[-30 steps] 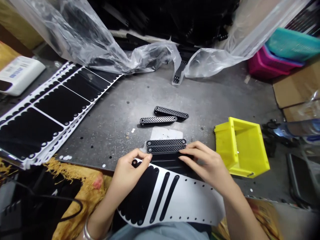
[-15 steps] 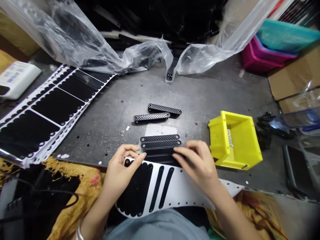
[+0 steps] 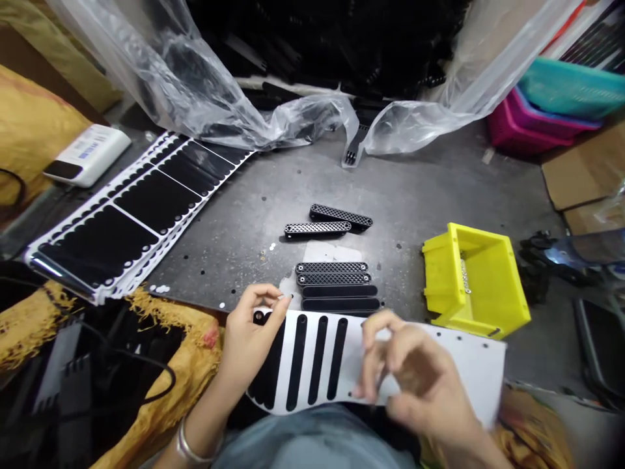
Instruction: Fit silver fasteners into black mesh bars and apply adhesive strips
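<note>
My left hand (image 3: 249,342) pinches the left end of a white backing sheet (image 3: 312,365) that carries several long black stickers. My right hand (image 3: 415,378) is blurred by motion over the sheet's right part, fingers curled against it. Just beyond the sheet, four black bars lie side by side on the grey table (image 3: 420,195): two with a mesh face (image 3: 332,273) and two smooth black ones (image 3: 340,298). Two more mesh bars (image 3: 329,223) lie farther back.
A yellow bin (image 3: 476,280) stands to the right of the bars. Stacked sticker sheets (image 3: 127,215) lie at the left, a white device (image 3: 88,155) beyond them. Clear plastic bags (image 3: 205,91) of black parts fill the back. Pink and teal baskets (image 3: 551,104) sit at the far right.
My right hand has come back from the bars to the sheet's right part. Two smooth black bars now show uncovered next to the mesh ones. The view has shifted a little.
</note>
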The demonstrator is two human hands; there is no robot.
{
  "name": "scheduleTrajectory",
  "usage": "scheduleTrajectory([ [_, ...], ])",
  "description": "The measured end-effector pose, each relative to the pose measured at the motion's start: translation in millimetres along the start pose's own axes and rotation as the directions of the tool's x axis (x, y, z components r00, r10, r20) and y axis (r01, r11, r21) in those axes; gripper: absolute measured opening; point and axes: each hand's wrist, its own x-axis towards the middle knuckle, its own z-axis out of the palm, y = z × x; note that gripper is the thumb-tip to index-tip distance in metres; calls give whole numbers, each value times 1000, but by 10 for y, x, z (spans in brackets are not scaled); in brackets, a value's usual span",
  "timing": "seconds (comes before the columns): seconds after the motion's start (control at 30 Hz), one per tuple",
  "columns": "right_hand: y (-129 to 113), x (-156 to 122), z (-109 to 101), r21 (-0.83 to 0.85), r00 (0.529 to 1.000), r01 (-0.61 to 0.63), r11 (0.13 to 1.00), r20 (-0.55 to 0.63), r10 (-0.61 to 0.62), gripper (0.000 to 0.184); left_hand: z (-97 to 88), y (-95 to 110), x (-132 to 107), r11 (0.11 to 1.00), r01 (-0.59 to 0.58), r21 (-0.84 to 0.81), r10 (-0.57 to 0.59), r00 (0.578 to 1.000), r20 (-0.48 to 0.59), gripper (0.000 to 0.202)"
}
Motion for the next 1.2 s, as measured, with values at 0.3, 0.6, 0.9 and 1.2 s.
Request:
scheduleTrajectory([
  [0.3,481,904,-28,-682,936,351,641,234,-264,23,38,100,311,997,2,71,-15,982,186,19],
  [0.6,455,969,25,-692,920,390,608,319,-226,24,61,65,350,998,25,50,-34,982,188,20],
  [0.9,408,927,-70,-721,931,363,590,305,-200,19,73,53,428,995,79,68,-93,966,239,20],
  [1.2,460,711,-574,-491,1000,-14,871,-10,10,13,61,48,459,991,101,93,-119,968,220,25],
])
